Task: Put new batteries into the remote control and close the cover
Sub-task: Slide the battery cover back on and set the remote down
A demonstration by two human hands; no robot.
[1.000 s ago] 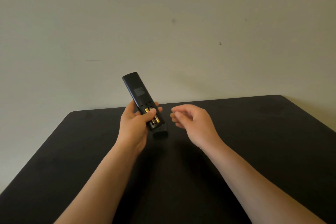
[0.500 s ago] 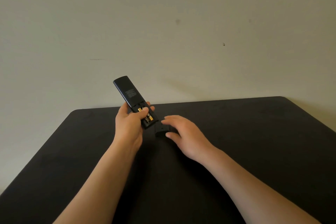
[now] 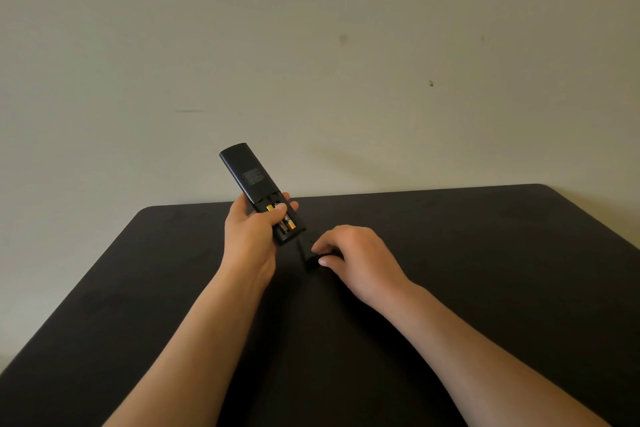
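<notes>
Remote control (image 3: 257, 189) is held back-side up in the left hand (image 3: 251, 236), lifted off the black worktop (image 3: 485, 253), far end tilted toward 11 o'clock against the wall (image 3: 311, 45). Left grip is wrapped closed around the lower body, thumb laid across the open battery bay. Two batteries (image 3: 285, 220) with gold ends are seated side by side in the bay, partly hidden by the thumb. Cover (image 3: 306, 253) is off the remote, lying on the worktop just at 5 o'clock of the remote's near end; dark on dark, outline is hard to read. Right hand (image 3: 353, 255) is set down on the worktop, fingertips pinched onto the cover's near end. Whether the cover is lifted cannot be told.
</notes>
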